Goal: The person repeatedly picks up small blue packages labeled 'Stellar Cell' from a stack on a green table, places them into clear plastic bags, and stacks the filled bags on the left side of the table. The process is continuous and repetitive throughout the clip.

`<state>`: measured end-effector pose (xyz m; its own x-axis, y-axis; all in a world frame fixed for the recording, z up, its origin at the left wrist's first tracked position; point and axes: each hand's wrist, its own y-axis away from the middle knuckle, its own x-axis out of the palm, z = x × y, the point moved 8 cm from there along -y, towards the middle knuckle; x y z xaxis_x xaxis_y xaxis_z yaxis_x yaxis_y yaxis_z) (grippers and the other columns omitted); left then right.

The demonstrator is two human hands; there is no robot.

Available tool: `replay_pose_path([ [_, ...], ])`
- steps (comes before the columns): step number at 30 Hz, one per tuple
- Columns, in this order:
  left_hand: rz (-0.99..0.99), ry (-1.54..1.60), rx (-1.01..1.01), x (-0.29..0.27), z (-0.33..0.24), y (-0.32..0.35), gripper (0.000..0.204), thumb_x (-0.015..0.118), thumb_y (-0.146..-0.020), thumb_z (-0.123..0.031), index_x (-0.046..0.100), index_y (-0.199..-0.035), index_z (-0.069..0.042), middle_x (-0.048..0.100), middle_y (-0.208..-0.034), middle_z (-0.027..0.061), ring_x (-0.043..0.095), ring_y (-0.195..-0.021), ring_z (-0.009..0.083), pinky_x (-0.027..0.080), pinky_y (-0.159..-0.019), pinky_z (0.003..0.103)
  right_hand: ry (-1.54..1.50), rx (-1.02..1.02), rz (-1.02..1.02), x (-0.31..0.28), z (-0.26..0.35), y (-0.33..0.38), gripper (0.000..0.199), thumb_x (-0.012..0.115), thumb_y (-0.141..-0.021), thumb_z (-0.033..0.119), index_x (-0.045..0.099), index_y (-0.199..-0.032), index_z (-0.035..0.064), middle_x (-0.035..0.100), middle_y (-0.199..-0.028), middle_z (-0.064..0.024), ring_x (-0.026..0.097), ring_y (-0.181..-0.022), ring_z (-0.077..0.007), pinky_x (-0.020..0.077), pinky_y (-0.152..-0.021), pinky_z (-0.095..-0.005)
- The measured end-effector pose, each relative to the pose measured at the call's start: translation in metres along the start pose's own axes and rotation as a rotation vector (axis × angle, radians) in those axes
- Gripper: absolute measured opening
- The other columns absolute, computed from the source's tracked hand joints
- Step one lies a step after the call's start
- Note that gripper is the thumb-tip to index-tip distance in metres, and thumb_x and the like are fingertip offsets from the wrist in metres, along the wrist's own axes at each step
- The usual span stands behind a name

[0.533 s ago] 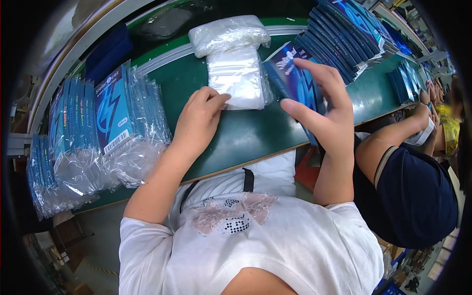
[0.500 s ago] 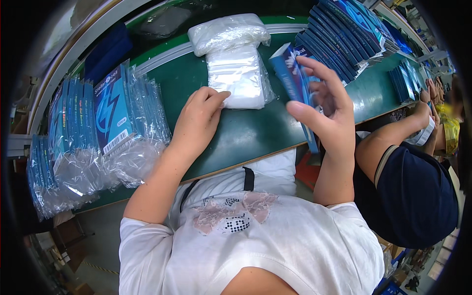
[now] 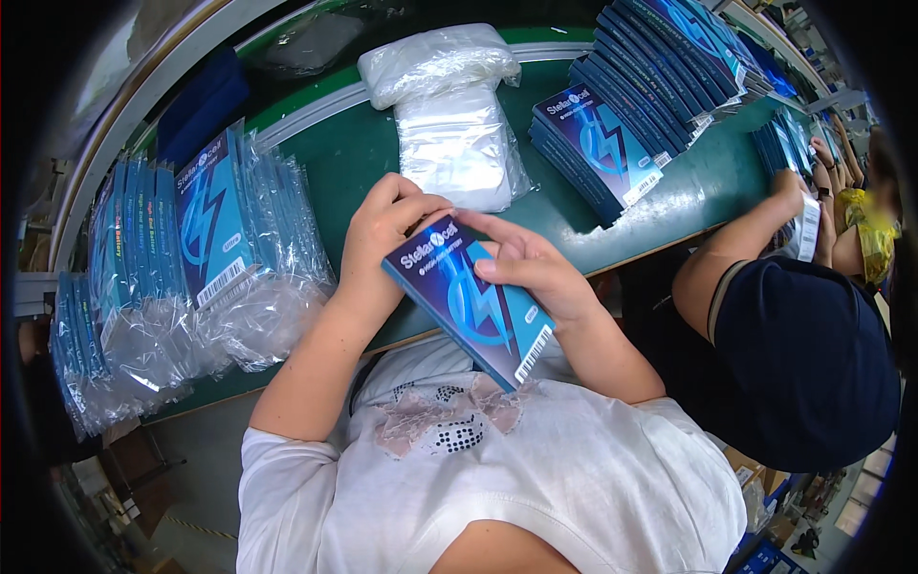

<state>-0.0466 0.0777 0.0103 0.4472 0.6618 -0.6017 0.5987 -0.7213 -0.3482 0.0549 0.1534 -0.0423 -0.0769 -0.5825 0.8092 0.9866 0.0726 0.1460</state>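
Observation:
My right hand (image 3: 545, 273) grips a flat blue battery box (image 3: 473, 301), thumb on its printed front and fingers behind its upper edge. The box is tilted over the table's near edge, in front of my chest. My left hand (image 3: 376, 244) is closed at the box's upper left corner, its fingertips bent together near my right index finger. What the left fingers pinch is hidden by the box and the hand. Just beyond both hands lies a stack of clear plastic bags (image 3: 454, 143), with a folded bundle of clear bags (image 3: 440, 65) across its far end.
Bagged blue boxes (image 3: 206, 220) stand in rows at the left. Unbagged boxes (image 3: 598, 143) lean in a long fanned row at the back right on the green table (image 3: 335, 182). A co-worker's arm (image 3: 736, 230) and dark clothing (image 3: 803, 364) are close on the right.
My right hand has brought the box from the right side to the middle, turning its front up. My left hand has shifted slightly left and nearer, off the bag stack.

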Motion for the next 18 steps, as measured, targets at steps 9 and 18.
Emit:
replay_pose_path([
  [9, 0.018, 0.597, -0.57, 0.009, 0.047, 0.016, 0.011, 0.062, -0.084, -0.001, 0.063, -0.093, 0.005, 0.064, -0.084, 0.0035, 0.061, -0.075, 0.0082, 0.049, -0.068, 0.02, 0.215, -0.068, -0.208, -0.028, 0.02, 0.012, 0.052, 0.06, -0.086, 0.003, 0.039, -0.132, -0.0116, 0.057, -0.119, -0.0183, 0.061, -0.098, -0.0154, 0.0503, -0.084, -0.0265],
  [18, 0.177, 0.153, -0.077, -0.003, -0.014, 0.01, 0.02, 0.059, -0.081, 0.004, 0.063, -0.1, 0.0, 0.063, -0.09, 0.0075, 0.062, -0.078, 0.0119, 0.053, -0.07, 0.025, 0.29, -0.354, -0.561, -0.045, 0.026, 0.02, 0.025, 0.066, -0.083, 0.002, 0.054, -0.105, -0.0036, 0.065, -0.093, -0.0112, 0.062, -0.085, -0.0109, 0.0495, -0.074, -0.0221],
])
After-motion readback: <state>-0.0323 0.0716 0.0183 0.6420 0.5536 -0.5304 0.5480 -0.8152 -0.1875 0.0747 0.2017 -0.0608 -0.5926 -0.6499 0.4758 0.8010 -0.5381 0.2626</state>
